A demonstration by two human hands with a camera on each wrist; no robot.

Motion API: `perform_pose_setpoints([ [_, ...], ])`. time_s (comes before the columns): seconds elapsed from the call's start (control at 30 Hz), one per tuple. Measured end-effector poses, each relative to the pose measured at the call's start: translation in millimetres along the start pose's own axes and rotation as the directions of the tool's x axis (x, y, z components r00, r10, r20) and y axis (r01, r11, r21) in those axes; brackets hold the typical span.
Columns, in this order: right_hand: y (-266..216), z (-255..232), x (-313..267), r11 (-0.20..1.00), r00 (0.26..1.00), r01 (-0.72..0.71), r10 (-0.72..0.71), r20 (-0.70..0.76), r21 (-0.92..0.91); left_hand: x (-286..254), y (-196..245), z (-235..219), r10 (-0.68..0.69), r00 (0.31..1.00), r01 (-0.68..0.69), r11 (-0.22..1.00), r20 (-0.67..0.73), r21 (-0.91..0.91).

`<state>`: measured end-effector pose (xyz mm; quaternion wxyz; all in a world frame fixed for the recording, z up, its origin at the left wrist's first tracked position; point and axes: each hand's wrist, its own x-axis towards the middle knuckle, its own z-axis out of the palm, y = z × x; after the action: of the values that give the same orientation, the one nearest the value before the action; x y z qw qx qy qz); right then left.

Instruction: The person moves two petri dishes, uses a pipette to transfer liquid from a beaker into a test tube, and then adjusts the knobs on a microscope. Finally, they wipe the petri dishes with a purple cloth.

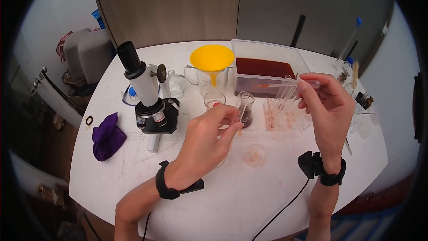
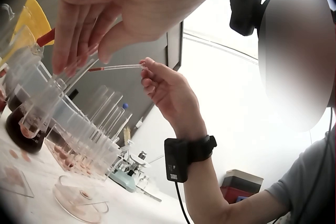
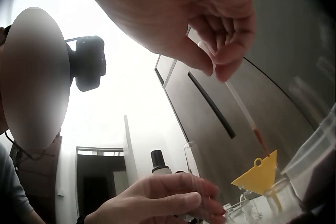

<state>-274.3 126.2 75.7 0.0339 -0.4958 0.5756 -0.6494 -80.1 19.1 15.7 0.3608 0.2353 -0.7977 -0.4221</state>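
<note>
My left hand point(image 1: 203, 140) pinches a thin clear glass piece point(image 1: 243, 112), seen almost edge-on, between thumb and fingers. Just behind it stands a conical flask point(image 1: 248, 121) of dark liquid. Raised over the rack of test tubes point(image 1: 287, 125), my right hand point(image 1: 330, 105) pinches a clear dropper point(image 1: 285, 85). Reddish liquid shows at the dropper's tip, which points left toward the other hand without touching it. In the right wrist view the dropper point(image 3: 242, 103) slants down from the fingers. A round glass dish point(image 1: 255, 155) lies on the table below the hands.
A microscope point(image 1: 149, 89) and a purple cloth point(image 1: 108, 137) are at the left. Behind the hands stand a jug point(image 1: 205, 82) with a yellow funnel point(image 1: 211, 58) and a clear tub point(image 1: 240, 85) of dark red liquid. Small glassware and tools line the right edge.
</note>
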Motion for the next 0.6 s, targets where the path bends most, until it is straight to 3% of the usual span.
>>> perform_pose_setpoints([
  [0.17, -17, -11, -2, 0.999, 0.998, 0.036, -0.036, -0.043, 0.015, 6, -5, 9, 0.015, 1.000, -0.015, 1.000, 0.012, 0.017],
  [0.27, -32, -13, -7, 0.997, 0.987, 0.036, -0.047, -0.151, -0.075, 10, -9, 11, 0.010, 1.000, -0.011, 1.000, 0.022, 0.019],
  [0.6, -48, -4, -23, 0.982, 0.991, 0.055, -0.076, -0.110, -0.183, 11, -7, 11, 0.019, 1.000, -0.019, 1.000, 0.020, -0.020],
])
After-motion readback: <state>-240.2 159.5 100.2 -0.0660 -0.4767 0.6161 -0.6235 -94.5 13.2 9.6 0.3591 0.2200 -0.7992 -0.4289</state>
